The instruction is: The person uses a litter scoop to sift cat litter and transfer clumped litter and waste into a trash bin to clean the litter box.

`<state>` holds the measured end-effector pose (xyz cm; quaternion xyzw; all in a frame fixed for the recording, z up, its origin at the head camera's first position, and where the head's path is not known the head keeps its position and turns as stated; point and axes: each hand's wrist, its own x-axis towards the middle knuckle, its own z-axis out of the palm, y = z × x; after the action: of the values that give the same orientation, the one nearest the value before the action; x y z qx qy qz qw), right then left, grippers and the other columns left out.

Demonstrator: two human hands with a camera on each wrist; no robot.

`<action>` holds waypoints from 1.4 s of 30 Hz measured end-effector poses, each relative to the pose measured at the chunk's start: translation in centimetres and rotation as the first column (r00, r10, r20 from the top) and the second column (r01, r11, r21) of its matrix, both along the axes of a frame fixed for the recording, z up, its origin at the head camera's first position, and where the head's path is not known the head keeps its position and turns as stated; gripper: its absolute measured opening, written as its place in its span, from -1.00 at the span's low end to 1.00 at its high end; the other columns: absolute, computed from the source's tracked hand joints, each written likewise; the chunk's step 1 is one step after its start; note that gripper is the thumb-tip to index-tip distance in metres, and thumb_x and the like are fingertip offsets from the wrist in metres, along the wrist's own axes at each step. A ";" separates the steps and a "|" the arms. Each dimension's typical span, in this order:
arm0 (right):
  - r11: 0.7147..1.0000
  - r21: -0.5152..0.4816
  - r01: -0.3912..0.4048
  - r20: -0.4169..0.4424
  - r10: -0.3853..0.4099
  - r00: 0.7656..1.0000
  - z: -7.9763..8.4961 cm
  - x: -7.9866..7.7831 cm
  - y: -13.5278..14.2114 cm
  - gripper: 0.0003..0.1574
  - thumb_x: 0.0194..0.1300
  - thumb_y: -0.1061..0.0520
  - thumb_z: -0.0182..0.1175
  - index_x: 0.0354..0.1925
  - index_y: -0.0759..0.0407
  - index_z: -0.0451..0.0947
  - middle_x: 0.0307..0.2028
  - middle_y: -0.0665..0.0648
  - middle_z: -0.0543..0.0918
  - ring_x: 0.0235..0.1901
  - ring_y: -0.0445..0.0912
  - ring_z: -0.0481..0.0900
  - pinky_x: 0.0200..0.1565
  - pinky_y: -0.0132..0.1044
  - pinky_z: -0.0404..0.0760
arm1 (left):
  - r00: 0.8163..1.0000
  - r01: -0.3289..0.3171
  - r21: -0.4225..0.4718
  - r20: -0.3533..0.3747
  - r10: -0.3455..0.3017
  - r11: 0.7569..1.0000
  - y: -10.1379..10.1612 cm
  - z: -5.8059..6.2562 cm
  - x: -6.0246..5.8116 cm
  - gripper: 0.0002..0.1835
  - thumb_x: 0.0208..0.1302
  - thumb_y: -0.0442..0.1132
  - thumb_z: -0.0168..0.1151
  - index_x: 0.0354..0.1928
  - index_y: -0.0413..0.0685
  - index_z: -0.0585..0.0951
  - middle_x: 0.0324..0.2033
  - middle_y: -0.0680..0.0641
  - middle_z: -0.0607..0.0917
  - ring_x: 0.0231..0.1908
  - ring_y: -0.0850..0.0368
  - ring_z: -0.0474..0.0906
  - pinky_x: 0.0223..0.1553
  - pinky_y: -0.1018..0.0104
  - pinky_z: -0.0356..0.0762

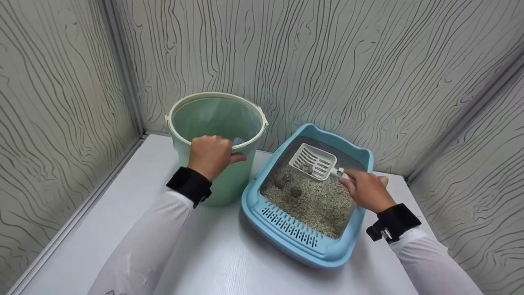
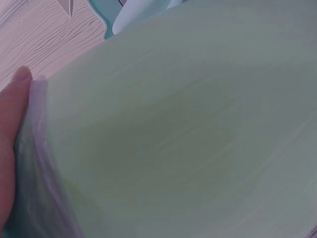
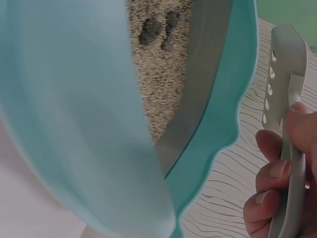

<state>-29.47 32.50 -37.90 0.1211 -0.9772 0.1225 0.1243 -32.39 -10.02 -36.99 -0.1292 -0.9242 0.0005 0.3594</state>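
My left hand (image 1: 211, 155) grips the near rim of a tall green bucket (image 1: 223, 182), thumb outside against its wall. In the left wrist view the thumb (image 2: 11, 134) lies along the rim, and the bucket's green wall fills most of the frame. My right hand (image 1: 368, 190) holds a white slotted litter scoop (image 1: 325, 153) by its handle, over a blue litter box (image 1: 250, 200). A greyish clump (image 1: 306, 168) lies in the scoop. In the right wrist view the fingers wrap the handle, and the scoop (image 3: 290, 54) shows side-on.
Tan litter (image 1: 323, 205) fills the box, with dark clumps (image 1: 295, 191) on its surface. A perforated step (image 1: 288, 223) forms the box's near end. Both containers stand on a white table (image 1: 213, 254) enclosed by wood-grain panels (image 1: 327, 61) at the back and sides.
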 end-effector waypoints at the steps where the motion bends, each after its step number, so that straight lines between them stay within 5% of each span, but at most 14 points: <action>1: 1.000 -0.003 -0.001 -0.004 0.001 1.000 0.4 0.0 -0.1 -0.72 0.53 -0.04 0.23 -0.35 0.01 0.51 -0.57 -0.01 0.49 -0.53 -0.05 0.44 -0.20 -0.06 0.03 | 1.000 0.000 0.001 0.004 0.000 1.000 0.0 0.0 0.0 -0.14 -0.05 0.61 0.33 -0.77 0.10 0.13 -0.75 0.09 0.13 -0.71 0.14 0.10 -0.68 0.20 -0.05; 10: 1.000 -0.014 -0.009 0.019 0.010 1.000 5.4 -0.5 -1.3 -0.67 0.60 -0.09 0.13 -0.31 0.04 0.51 -0.54 0.02 0.50 -0.52 -0.05 0.40 -0.16 -0.04 0.07 | 0.999 0.009 0.020 0.045 -0.010 1.000 0.0 0.2 0.0 -0.13 -0.07 0.57 0.40 -0.78 0.07 0.14 -0.75 0.08 0.13 -0.69 0.13 0.08 -0.67 0.20 -0.04; 14: 1.000 -0.023 0.000 0.028 0.000 1.000 7.8 -0.9 -2.4 -0.65 0.59 -0.13 0.14 -0.22 0.08 0.61 -0.48 0.05 0.62 -0.46 -0.03 0.50 -0.06 0.15 0.18 | 0.999 0.012 0.022 0.038 -0.013 1.000 0.1 0.2 -0.1 -0.13 -0.07 0.56 0.43 -0.78 0.07 0.14 -0.76 0.08 0.14 -0.70 0.13 0.09 -0.67 0.21 -0.05; 20: 0.999 -0.049 0.002 0.065 0.001 0.998 10.6 -2.3 -4.9 -0.57 0.59 -0.15 0.12 -0.39 0.06 0.53 -0.56 0.01 0.50 -0.46 -0.01 0.47 0.20 0.46 0.10 | 0.999 0.009 0.011 0.042 -0.010 1.000 0.1 0.2 -0.1 -0.13 -0.05 0.59 0.38 -0.79 0.07 0.15 -0.77 0.08 0.14 -0.71 0.14 0.09 -0.67 0.22 -0.04; 25: 0.997 -0.076 -0.009 0.085 0.016 0.996 12.3 -3.8 -8.1 -0.60 0.57 -0.14 0.16 -0.37 0.03 0.59 -0.59 -0.03 0.49 -0.51 -0.04 0.43 0.22 0.33 0.16 | 0.999 0.005 0.011 0.036 -0.005 1.000 0.1 0.2 -0.1 -0.13 -0.07 0.58 0.38 -0.79 0.08 0.13 -0.77 0.09 0.13 -0.70 0.15 0.08 -0.67 0.22 -0.04; 30: 0.995 -0.104 -0.010 0.095 0.019 0.995 13.2 -5.0 -12.0 -0.68 0.57 -0.10 0.17 -0.21 0.05 0.70 -0.55 -0.03 0.48 -0.55 -0.10 0.38 -0.10 0.00 0.44 | 1.000 -0.001 0.002 0.025 0.001 1.000 0.1 0.2 0.0 -0.14 -0.07 0.62 0.33 -0.76 0.10 0.12 -0.74 0.09 0.10 -0.69 0.15 0.06 -0.69 0.21 -0.06; 32: 0.994 -0.107 -0.014 0.064 0.020 0.998 13.2 -5.3 -13.8 -0.70 0.56 -0.08 0.19 -0.15 0.07 0.72 -0.50 0.01 0.55 -0.51 -0.08 0.43 -0.25 -0.09 0.46 | 1.000 -0.001 0.004 0.028 0.001 1.000 0.1 0.2 0.0 -0.14 -0.07 0.62 0.32 -0.77 0.09 0.13 -0.74 0.09 0.11 -0.69 0.14 0.06 -0.68 0.21 -0.06; 35: 0.997 -0.054 -0.049 -0.058 0.046 0.997 12.7 -5.6 -16.5 -0.71 0.54 -0.05 0.22 -0.11 0.12 0.72 -0.35 0.10 0.69 -0.37 0.01 0.57 -0.14 -0.04 0.55 | 0.999 -0.006 0.006 0.032 0.005 1.000 0.2 0.4 0.0 -0.13 -0.07 0.62 0.32 -0.77 0.09 0.13 -0.75 0.09 0.11 -0.69 0.14 0.07 -0.68 0.21 -0.05; 38: 0.991 0.082 -0.104 -0.268 0.122 0.956 11.5 -5.8 -18.7 -0.75 0.51 0.01 0.25 -0.13 0.17 0.71 -0.26 0.19 0.74 -0.28 0.09 0.66 -0.11 0.05 0.54 | 0.999 -0.006 0.009 0.035 0.006 1.000 0.3 0.5 0.0 -0.14 -0.07 0.62 0.33 -0.79 0.08 0.15 -0.76 0.09 0.14 -0.70 0.14 0.10 -0.68 0.20 -0.04; 42: 0.954 0.281 -0.100 -0.541 0.244 0.805 9.7 -6.1 -20.4 -0.85 0.52 0.15 0.21 -0.18 0.17 0.70 -0.31 0.22 0.70 -0.42 0.10 0.63 -0.31 -0.06 0.32 | 0.999 0.004 0.013 0.035 -0.004 1.000 0.6 0.5 -0.1 -0.16 -0.07 0.62 0.33 -0.80 0.07 0.22 -0.77 0.09 0.19 -0.72 0.13 0.16 -0.69 0.18 0.03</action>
<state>-35.56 12.09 -28.23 0.2547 -0.8875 -0.0271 0.3831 -32.50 -9.40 -36.51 -0.1288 -0.9300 -0.0082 0.3441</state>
